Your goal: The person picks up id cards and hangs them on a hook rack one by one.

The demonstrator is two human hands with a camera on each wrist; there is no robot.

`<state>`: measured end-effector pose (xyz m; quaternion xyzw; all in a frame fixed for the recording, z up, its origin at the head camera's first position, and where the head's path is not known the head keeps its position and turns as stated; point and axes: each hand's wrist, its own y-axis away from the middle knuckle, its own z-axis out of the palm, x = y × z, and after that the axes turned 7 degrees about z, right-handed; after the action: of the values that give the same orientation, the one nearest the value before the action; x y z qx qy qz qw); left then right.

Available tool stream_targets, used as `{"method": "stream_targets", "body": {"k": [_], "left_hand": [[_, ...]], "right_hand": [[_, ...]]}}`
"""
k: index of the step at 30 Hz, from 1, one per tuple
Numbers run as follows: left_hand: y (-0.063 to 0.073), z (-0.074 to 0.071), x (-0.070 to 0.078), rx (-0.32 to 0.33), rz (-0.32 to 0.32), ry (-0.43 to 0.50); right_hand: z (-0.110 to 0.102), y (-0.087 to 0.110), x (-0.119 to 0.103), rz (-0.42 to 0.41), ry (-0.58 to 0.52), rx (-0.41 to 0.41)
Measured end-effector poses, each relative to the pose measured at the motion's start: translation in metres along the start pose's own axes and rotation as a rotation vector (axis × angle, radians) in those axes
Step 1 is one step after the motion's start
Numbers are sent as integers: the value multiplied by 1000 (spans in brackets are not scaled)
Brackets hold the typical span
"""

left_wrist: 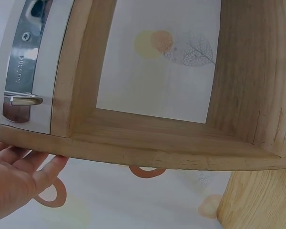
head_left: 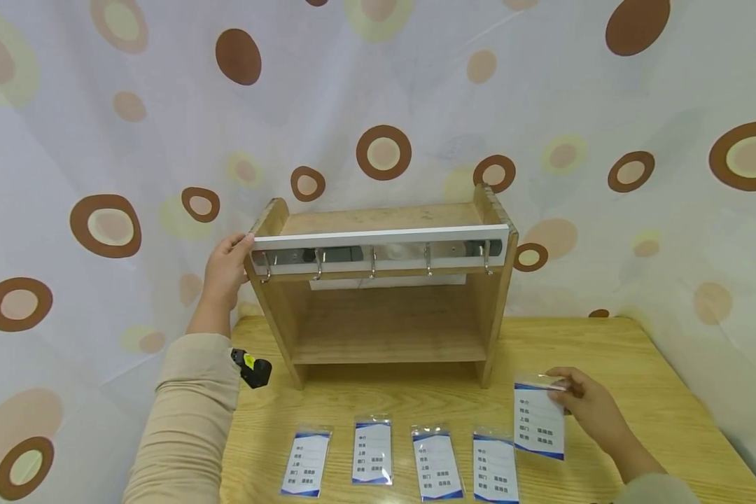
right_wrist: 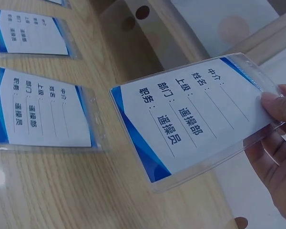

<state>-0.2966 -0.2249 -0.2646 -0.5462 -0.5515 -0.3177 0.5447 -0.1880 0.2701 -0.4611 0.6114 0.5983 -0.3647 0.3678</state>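
Note:
My left hand (head_left: 227, 269) is at the upper left corner of a wooden shelf unit (head_left: 390, 325). In the left wrist view its fingers (left_wrist: 50, 171) rest against the outer face of the side board. Along the top front runs a white strip with a metal rail and several hooks (head_left: 373, 264), all bare. My right hand (head_left: 589, 406) pinches a clear-sleeved name badge (head_left: 538, 423) by its top edge, thumb on the front. The badge is raised over the table, its blue-bordered printed face showing.
Several more badges (head_left: 305, 462) lie in a row on the wooden table (head_left: 617, 357) before the shelf unit; the rightmost lying badge (head_left: 495, 465) is nearest the held one. Behind stands a wall covering (head_left: 441, 84) with brown and beige circles.

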Motion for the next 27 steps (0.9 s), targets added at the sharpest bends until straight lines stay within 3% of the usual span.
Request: {"method": "stream_targets", "body": {"k": [16, 27], "left_hand": [[-2, 2, -2, 24, -8, 46], [-3, 4, -1, 63, -28, 32]], "right_hand": [[13, -5, -41, -118, -67, -30], [13, -11, -65, -216, -59, 25]]}}
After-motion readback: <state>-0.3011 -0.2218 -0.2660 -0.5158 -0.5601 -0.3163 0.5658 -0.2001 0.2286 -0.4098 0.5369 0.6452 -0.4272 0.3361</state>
